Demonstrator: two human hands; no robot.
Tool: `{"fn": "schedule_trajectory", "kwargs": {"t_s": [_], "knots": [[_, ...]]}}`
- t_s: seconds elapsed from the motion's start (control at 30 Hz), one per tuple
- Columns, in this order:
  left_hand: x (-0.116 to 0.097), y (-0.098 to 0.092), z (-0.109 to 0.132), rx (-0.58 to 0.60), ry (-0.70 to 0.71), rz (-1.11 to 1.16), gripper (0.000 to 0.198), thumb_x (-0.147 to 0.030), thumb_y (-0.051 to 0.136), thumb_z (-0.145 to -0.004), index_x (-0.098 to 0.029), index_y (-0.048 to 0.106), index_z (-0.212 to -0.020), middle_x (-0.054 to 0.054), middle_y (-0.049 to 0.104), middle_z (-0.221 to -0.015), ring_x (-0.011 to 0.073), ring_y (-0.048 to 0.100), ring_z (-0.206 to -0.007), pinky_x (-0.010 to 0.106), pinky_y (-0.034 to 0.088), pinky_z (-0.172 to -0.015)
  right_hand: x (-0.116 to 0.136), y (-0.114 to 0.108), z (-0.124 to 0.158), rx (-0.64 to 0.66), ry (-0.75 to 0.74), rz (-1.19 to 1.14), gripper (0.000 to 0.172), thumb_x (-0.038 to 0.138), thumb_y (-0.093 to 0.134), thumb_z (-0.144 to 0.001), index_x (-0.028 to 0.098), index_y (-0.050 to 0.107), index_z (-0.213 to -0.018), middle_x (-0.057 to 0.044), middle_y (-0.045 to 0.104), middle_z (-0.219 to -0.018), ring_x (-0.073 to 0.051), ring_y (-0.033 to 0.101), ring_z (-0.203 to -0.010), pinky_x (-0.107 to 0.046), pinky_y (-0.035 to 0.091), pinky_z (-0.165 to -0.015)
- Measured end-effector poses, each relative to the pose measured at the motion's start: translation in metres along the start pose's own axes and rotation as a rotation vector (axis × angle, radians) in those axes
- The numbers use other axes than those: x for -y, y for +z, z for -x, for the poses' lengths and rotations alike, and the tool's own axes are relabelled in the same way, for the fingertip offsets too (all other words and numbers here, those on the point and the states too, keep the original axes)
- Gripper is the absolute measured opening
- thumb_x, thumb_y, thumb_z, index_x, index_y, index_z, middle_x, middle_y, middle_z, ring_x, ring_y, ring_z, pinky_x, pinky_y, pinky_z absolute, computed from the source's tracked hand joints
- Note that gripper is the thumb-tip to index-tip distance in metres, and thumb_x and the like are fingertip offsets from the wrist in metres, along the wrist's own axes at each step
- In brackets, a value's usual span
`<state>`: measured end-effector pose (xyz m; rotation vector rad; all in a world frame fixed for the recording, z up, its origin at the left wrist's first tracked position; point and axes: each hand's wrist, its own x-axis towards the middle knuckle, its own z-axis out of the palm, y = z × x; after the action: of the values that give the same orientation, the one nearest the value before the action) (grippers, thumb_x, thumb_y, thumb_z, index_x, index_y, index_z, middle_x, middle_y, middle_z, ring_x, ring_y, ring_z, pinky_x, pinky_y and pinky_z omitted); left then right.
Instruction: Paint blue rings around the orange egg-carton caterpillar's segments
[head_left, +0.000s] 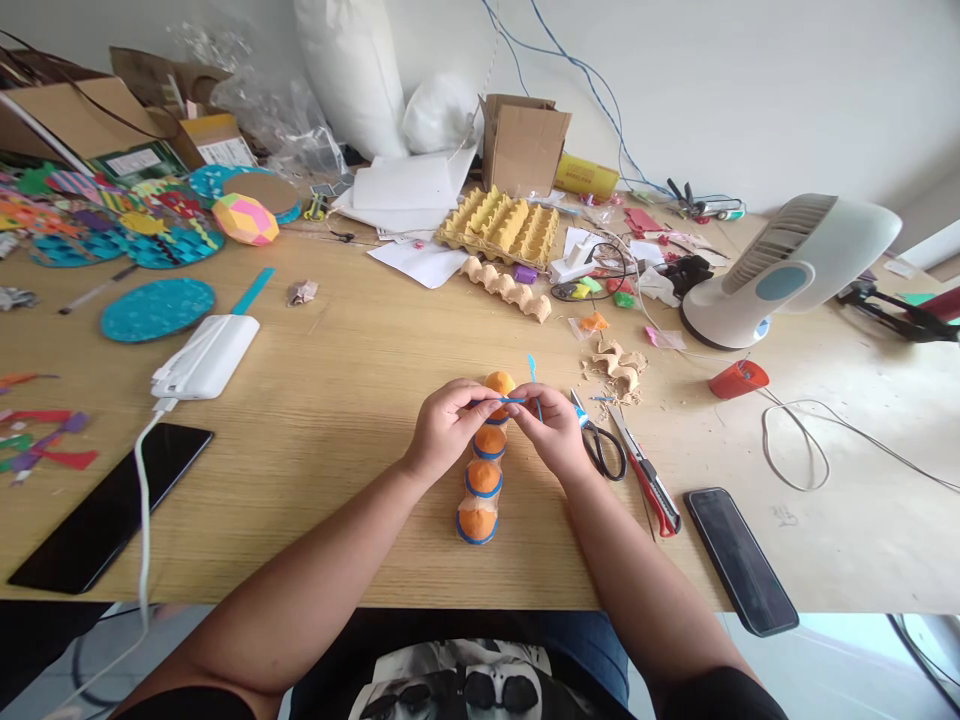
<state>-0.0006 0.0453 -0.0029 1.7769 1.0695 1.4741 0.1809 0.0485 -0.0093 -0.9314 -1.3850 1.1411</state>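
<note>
A thin blue strip [513, 400] stretches between my two hands, pinched at both ends. My left hand [451, 425] closes on its left end with thumb and forefinger. On the other end, the fingers of my right hand [553, 428] are closed too. Below the hands lies an egg-carton strip [483, 478] whose several cups are covered in orange, with blue bands around their bases. Its far cup shows just behind my fingertips. A light-blue piece [532, 368] sticks up beyond my right hand; whether it joins the strip, I cannot tell.
Right of my hands lie black-handled scissors [606, 450], a red utility knife [651, 480] and a phone [741, 560]. A white fan [780, 270] stands farther back. Bare egg-carton pieces [510, 288] lie ahead. On the left are a white power bank [206, 355] and a black tablet [112, 505].
</note>
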Motion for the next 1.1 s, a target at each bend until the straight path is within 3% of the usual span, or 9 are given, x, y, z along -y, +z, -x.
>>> {"fn": "schedule_trajectory", "kwargs": {"t_s": [0.2, 0.43, 0.63, 0.83, 1.1], "knots": [[0.0013, 0.0002, -0.0002, 0.037, -0.006, 0.062, 0.008, -0.026, 0.071, -0.095, -0.022, 0.078, -0.095, 0.004, 0.075, -0.092, 0.0167, 0.071, -0.087, 0.028, 0.058, -0.079, 0.0011, -0.0001, -0.0009, 0.052, -0.009, -0.022, 0.038, 0.046, 0.084, -0.083, 0.028, 0.074, -0.115, -0.004, 0.076, -0.105, -0.020, 0.070, -0.090, -0.038, 0.060, -0.088], [0.0028, 0.0016, 0.0005, 0.084, -0.177, 0.245, 0.016, -0.036, 0.076, -0.091, -0.021, 0.079, -0.096, 0.005, 0.078, -0.093, 0.0193, 0.074, -0.088, 0.031, 0.063, -0.079, -0.0022, -0.0012, -0.0009, 0.036, -0.019, -0.021, 0.025, 0.047, 0.084, -0.082, 0.026, 0.079, -0.095, -0.004, 0.080, -0.095, -0.020, 0.072, -0.086, -0.036, 0.060, -0.083], [0.0078, 0.0056, 0.0051, 0.065, -0.290, 0.336, 0.030, -0.035, 0.081, -0.085, -0.018, 0.078, -0.110, 0.010, 0.078, -0.113, 0.0224, 0.077, -0.098, 0.037, 0.065, -0.089, -0.0045, -0.0033, -0.0011, -0.025, 0.016, 0.021, 0.027, 0.050, 0.082, -0.082, 0.025, 0.079, -0.092, -0.005, 0.079, -0.090, -0.019, 0.070, -0.080, -0.035, 0.059, -0.078], [0.0089, 0.0057, 0.0060, 0.003, -0.198, 0.221, 0.019, -0.034, 0.077, -0.089, -0.019, 0.078, -0.101, 0.007, 0.079, -0.100, 0.0201, 0.077, -0.090, 0.034, 0.065, -0.084, -0.0042, -0.0020, -0.0011, -0.008, 0.038, -0.001, 0.029, 0.050, 0.082, -0.082, 0.025, 0.077, -0.093, -0.005, 0.079, -0.094, -0.020, 0.071, -0.084, -0.037, 0.060, -0.083], [0.0049, 0.0013, 0.0030, 0.020, 0.005, 0.021, 0.013, -0.028, 0.069, -0.096, -0.023, 0.078, -0.103, 0.006, 0.077, -0.101, 0.0187, 0.074, -0.093, 0.031, 0.062, -0.081, -0.0028, -0.0007, -0.0027, 0.021, 0.085, -0.133, 0.039, 0.046, 0.086, -0.078, 0.025, 0.074, -0.110, -0.001, 0.075, -0.090, -0.017, 0.070, -0.081, -0.033, 0.060, -0.081]]}}
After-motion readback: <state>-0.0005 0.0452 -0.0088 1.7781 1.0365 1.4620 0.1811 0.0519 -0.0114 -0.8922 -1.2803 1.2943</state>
